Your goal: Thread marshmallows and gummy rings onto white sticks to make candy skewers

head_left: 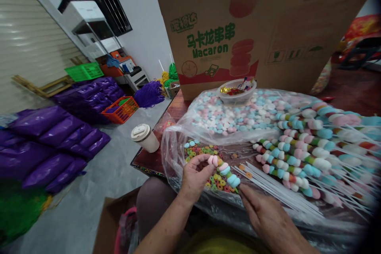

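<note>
A candy skewer (pixel 228 174), strung with pink, white and blue marshmallows and coloured rings, slants between my hands. My left hand (pixel 192 178) pinches a pink marshmallow (pixel 212 160) at the skewer's upper end. My right hand (pixel 263 210) is closed around the lower end, just below the blue marshmallows; the stick inside the fingers is mostly hidden. Beneath my hands lie many small fruit-coloured rings (pixel 220 182) on clear plastic. Bare white sticks (pixel 276 188) lie bundled beside my right hand. Finished-looking skewers (pixel 300 154) are heaped to the right.
Loose marshmallows (pixel 208 113) spread behind, with a plastic bowl (pixel 236 97) of wrapped pieces on them. A tall cardboard box (pixel 268 35) stands at the back. At the table's left corner is a lidded paper cup (pixel 145 138). Purple bags (pixel 53 139) are piled on the floor.
</note>
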Demonstrator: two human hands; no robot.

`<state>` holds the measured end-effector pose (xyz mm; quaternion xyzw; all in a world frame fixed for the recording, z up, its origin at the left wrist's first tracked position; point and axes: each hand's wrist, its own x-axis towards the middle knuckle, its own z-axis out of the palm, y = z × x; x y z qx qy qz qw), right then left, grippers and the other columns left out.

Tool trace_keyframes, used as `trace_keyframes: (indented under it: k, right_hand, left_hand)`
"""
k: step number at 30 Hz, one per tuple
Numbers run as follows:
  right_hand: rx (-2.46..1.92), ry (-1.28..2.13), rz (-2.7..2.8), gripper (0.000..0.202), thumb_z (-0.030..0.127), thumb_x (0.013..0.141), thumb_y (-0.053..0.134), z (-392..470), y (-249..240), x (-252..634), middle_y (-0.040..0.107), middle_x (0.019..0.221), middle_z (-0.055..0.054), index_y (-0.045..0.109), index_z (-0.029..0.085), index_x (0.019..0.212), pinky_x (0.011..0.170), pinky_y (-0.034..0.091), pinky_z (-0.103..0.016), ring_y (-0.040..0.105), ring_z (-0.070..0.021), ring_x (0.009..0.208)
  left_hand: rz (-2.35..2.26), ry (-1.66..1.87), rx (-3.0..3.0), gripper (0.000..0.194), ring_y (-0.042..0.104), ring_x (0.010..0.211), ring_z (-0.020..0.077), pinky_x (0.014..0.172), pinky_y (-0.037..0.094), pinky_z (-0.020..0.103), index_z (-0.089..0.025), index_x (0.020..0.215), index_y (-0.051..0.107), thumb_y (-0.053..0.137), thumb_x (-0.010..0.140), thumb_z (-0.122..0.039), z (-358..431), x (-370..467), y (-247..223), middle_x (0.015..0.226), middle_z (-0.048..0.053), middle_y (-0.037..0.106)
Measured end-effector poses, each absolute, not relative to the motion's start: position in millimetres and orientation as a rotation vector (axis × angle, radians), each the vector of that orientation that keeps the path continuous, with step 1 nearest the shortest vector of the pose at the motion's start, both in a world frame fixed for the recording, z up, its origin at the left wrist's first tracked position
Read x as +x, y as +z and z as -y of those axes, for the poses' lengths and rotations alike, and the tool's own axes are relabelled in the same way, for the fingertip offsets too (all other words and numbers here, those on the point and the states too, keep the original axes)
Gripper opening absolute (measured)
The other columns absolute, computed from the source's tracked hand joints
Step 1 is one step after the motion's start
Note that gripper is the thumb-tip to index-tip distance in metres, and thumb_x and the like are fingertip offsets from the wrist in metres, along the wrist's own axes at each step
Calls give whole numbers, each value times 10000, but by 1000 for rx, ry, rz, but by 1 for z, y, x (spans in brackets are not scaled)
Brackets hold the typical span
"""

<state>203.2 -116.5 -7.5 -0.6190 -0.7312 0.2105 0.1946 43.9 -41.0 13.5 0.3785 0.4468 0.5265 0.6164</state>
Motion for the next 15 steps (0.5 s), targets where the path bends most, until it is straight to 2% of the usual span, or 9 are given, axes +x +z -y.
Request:
trace_keyframes:
  k: [6,15]
  right_hand:
    - [-1744,501,2092,273,265,854,282,118,-11,203,678,728,-15,540,260,945,511,388,-232,631,-167,614]
    - [-1705,267,2135,274,222,821,349,118,-15,206,689,715,-4,562,272,986,460,393,-210,637,-157,584]
  left_hand:
    - [-1028,1224,894,331,595,674,117,646,487,234,-118,808,632,761,524,-228,36,47,8,751,34,660]
    - [-1037,1222,791,289,590,649,131,624,499,273,-117,774,617,737,538,-230,33,44,6,710,24,642]
